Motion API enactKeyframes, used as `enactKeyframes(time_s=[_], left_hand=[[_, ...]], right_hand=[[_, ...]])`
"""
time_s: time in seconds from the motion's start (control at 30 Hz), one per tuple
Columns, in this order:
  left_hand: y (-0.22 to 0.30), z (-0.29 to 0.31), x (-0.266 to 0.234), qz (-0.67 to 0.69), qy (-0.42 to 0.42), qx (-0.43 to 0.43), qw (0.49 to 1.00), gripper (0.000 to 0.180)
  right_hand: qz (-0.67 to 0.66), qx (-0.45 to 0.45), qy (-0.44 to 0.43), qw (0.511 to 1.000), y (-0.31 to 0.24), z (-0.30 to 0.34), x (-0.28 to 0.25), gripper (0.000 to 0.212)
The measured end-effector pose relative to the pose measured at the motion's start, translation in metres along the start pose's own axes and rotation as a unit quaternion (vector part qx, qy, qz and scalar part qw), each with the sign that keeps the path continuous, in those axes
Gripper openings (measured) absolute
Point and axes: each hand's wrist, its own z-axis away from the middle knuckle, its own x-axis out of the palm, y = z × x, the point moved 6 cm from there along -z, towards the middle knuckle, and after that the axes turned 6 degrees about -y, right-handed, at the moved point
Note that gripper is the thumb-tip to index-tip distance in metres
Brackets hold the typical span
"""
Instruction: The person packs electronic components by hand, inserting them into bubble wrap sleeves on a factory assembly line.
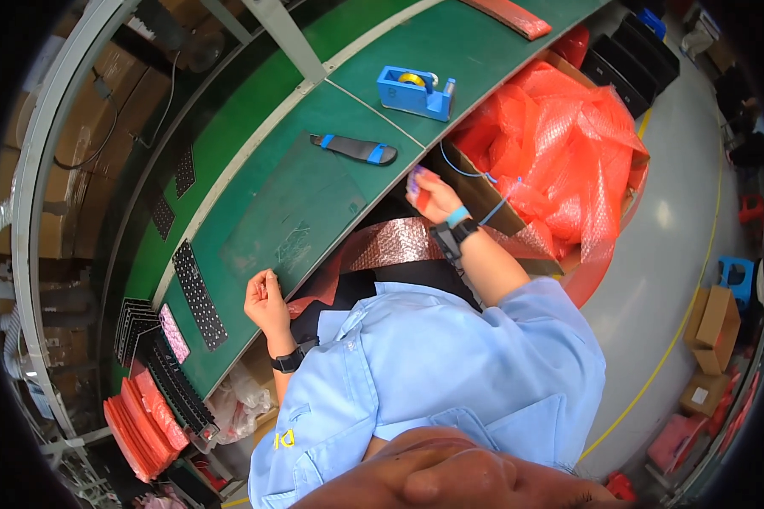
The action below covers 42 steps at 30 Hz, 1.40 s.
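My left hand (267, 303) is at the near edge of the green workbench (348, 89), its fingers curled in a pinch. Whatever they hold, if anything, is too small to make out. Beyond the bench edge, beside the carton, my right hand (435, 200) has its fingers closed on a small red and purple piece (419, 180), smeared by motion. Across my lap runs a strip of red bubble wrap (388, 243), which leads toward the bubble wrap heap (560, 144) in the carton (505, 206). A black and blue utility knife (354, 150) lies on the bench, near a transparent sheet (293, 204).
A blue tape dispenser (416, 93) stands farther along the bench. Perforated black strips (199, 297) lie at the left, near stacked red bubble-wrap packs (144, 428). On the green conveyor (136, 254) are more black perforated pieces (163, 217). A metal post (287, 38) rises at the bench's far side.
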Motion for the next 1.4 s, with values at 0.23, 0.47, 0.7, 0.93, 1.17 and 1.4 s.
enactKeyframes(time_s=[0.23, 0.47, 0.7, 0.93, 1.17, 1.4], left_hand=[[0.001, -0.011, 0.004, -0.062, -0.027, -0.005, 0.998, 0.008], [0.004, -0.010, 0.006, -0.101, -0.044, -0.037, 0.993, 0.007], [0.005, -0.009, -0.001, -0.141, -0.015, -0.077, 0.987, 0.007], [0.014, -0.010, 0.018, -0.183, -0.004, -0.078, 0.980, 0.009], [0.013, -0.004, 0.006, -0.189, 0.025, -0.097, 0.977, 0.009], [0.013, -0.011, 0.016, -0.203, 0.015, -0.087, 0.975, 0.009]], right_hand=[[0.035, -0.069, 0.417, 0.906, 0.007, -0.064, -0.163, 0.007], [-0.047, -0.144, 0.456, 0.877, 0.013, -0.093, -0.211, 0.019], [0.523, -0.036, 0.394, 0.755, -0.024, -0.141, -0.196, 0.048], [0.697, -0.060, 0.364, 0.615, 0.000, -0.197, -0.267, 0.054], [0.508, -0.197, 0.441, 0.713, 0.007, -0.201, -0.243, 0.049], [0.374, -0.142, 0.400, 0.825, 0.006, -0.220, -0.273, 0.049]])
